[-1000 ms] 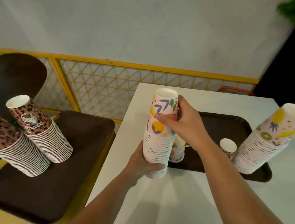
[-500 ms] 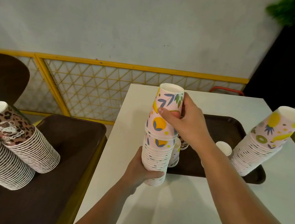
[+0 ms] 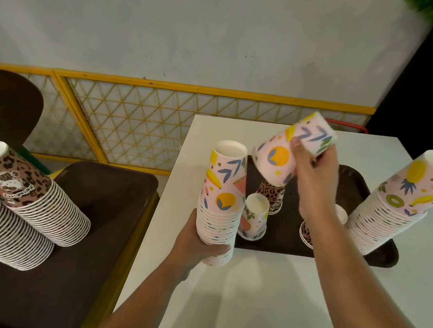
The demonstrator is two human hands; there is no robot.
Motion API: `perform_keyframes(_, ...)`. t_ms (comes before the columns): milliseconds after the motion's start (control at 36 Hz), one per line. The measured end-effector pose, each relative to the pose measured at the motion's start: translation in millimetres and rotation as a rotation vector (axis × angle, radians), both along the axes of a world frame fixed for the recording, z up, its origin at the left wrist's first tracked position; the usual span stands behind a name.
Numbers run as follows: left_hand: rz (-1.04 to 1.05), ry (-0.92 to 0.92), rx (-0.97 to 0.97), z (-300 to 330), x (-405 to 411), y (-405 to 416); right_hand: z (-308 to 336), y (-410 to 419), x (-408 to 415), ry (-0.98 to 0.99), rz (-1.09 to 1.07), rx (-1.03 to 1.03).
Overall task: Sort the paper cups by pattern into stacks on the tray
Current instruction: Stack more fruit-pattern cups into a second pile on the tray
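The left hand point(image 3: 202, 243) wraps around the lower part of a short stack of fruit-pattern cups point(image 3: 220, 207), holding it upright above the white counter point(image 3: 263, 290), just left of the brown tray point(image 3: 355, 187). The right hand point(image 3: 313, 180) pinches a single fruit-pattern cup point(image 3: 290, 148), tilted, up and to the right of that stack's top and clear of it, over the tray. On the tray beneath stand one loose fruit-pattern cup point(image 3: 255, 219) and two leopard-pattern cups point(image 3: 271, 197), partly hidden by the right forearm. A tall fruit-pattern stack point(image 3: 399, 203) leans at the tray's right end. Two leopard-pattern stacks point(image 3: 31, 196) sit on a second tray point(image 3: 76, 269) at the left.
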State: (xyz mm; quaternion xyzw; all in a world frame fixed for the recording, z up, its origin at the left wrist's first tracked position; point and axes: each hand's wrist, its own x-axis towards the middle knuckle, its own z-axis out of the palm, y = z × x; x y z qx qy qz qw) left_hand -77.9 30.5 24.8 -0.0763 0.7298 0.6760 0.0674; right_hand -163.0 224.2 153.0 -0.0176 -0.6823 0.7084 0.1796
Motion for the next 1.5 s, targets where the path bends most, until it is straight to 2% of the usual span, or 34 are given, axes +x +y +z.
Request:
perform_keyframes(56,-0.001,0.013,0.001,2.1,-0.3,-1.8,-21.6,-2.2,3.8,-0.021,-0.024,0.193)
perform_keyframes(139,0.003,0.023,-0.019,4.9,-0.2,-3.3,-49.1,-8.5,11.1,-0.065,0.029,0.365)
perform_keyframes(333,0.032,0.019,-0.038,7.3,1.3,-4.3,-83.4,-16.8,18.3,-0.152,0.122,0.519)
perform_keyframes(611,0.056,0.019,-0.036,9.0,2.4,-3.0,-87.1,-21.8,19.3,-0.257,0.263,0.491)
perform_keyframes(750,0.064,0.01,-0.029,9.4,2.0,-0.2,-44.4,-28.3,26.3,-0.052,0.198,0.344)
perform_keyframes(833,0.065,0.0,-0.03,9.6,1.5,3.2,-14.1,-35.5,32.0,0.027,0.338,0.309)
perform_keyframes(944,0.066,0.002,-0.028,10.9,1.3,7.8,6.1,-43.5,32.9,-0.017,0.534,0.428)
perform_keyframes(1000,0.063,0.002,-0.018,12.5,1.7,9.7,7.2,-45.6,32.7,-0.014,0.518,0.489)
perform_keyframes(1278,0.049,0.003,-0.035,17.2,2.0,12.6,12.2,-42.3,30.1,0.029,0.37,0.47)
perform_keyframes(1389,0.061,-0.005,-0.02,17.9,2.8,12.9,19.6,-39.1,28.2,0.033,0.393,0.427)
perform_keyframes(1500,0.065,-0.002,-0.036,18.6,2.7,14.3,22.2,-39.9,28.0,0.019,0.467,0.496)
